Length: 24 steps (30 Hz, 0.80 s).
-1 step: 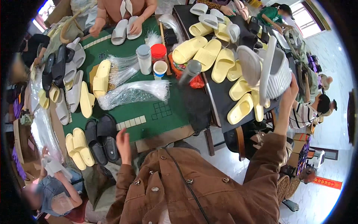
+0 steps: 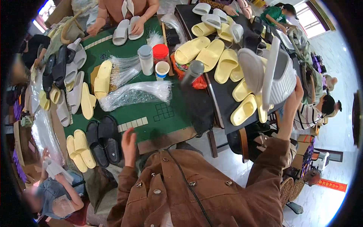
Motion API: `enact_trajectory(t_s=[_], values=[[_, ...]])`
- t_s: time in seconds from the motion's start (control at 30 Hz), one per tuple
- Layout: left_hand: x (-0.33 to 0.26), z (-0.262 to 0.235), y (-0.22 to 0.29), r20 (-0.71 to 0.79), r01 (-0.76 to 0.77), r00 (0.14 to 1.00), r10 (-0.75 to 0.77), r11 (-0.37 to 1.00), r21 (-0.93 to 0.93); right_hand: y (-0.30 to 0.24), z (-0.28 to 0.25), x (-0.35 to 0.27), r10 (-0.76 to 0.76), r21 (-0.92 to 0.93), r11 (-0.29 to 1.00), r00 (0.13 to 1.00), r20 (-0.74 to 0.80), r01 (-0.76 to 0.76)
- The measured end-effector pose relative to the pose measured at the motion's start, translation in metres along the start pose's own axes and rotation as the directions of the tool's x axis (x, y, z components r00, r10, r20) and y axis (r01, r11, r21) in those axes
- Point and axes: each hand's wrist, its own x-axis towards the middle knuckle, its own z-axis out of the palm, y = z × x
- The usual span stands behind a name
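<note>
On the right, my right hand grips a pair of grey slide slippers by the ribbed strap of one. They are held up above the black table, in front of several yellow slippers. My left hand is empty, its fingers stretched upward at the near edge of the green table. Just left of it lies a pair of black slippers, and beyond that a pair of yellow slippers. Farther in on the green table rests a bundle of clear plastic strips or bags.
A grey-lidded bottle, a red-lidded jar, a paper cup and a dark tumbler stand mid-table. Across from me a person's hands hold white-grey slippers. Grey slippers crowd the left edge. Other people sit around.
My left hand has shifted slightly to the right, away from the black slippers. The grey slippers in my right hand have moved a little.
</note>
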Motion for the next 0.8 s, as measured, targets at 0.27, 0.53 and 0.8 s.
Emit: enact_trajectory(t_s=[0.27, 0.53, 0.8], values=[[-0.023, 0.051, 0.087, 0.74, 0.122, 0.673, 0.008, 0.985, -0.122, -0.061, 0.121, -0.132, 0.162, 0.017, 0.983, 0.901, 0.402, -0.184], [-0.023, 0.03, 0.02, 0.303, 0.321, 0.931, -0.203, 0.853, -0.413, -0.039, 0.275, -0.263, 0.157, 0.171, 0.932, 0.782, 0.603, -0.319], [0.008, -0.003, -0.064, -0.36, 0.22, 0.909, -0.211, 0.975, -0.018, 0.018, 0.294, -0.264, 0.145, 0.013, 0.979, 0.744, 0.652, -0.202]])
